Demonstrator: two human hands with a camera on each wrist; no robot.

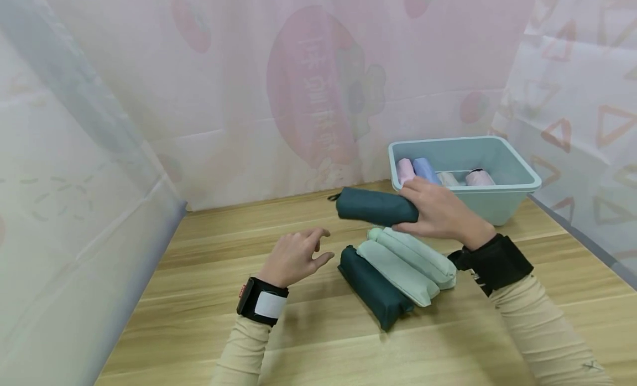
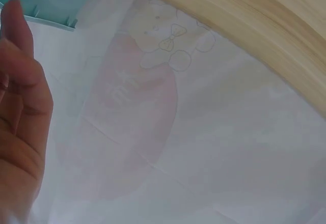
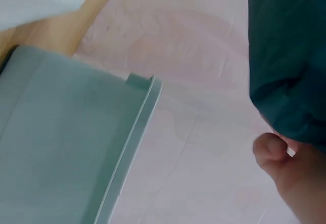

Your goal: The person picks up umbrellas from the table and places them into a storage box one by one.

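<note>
The right hand (image 1: 440, 212) grips a dark teal folded umbrella (image 1: 375, 207) by one end — fingers over the top, thumb beneath — holding it level above the table (image 1: 209, 297), just in front of the bin (image 1: 502, 206). Most of the umbrella sticks out leftward past the fingertips. The left hand (image 1: 293, 257) hovers empty, fingers loosely spread — near the three umbrellas (image 1: 398, 272) lying side by side.

We see a dark teal folded umbrella (image 1: 375, 207) in its sleeve, held level in our right hand (image 1: 440, 212), above the table.
</note>
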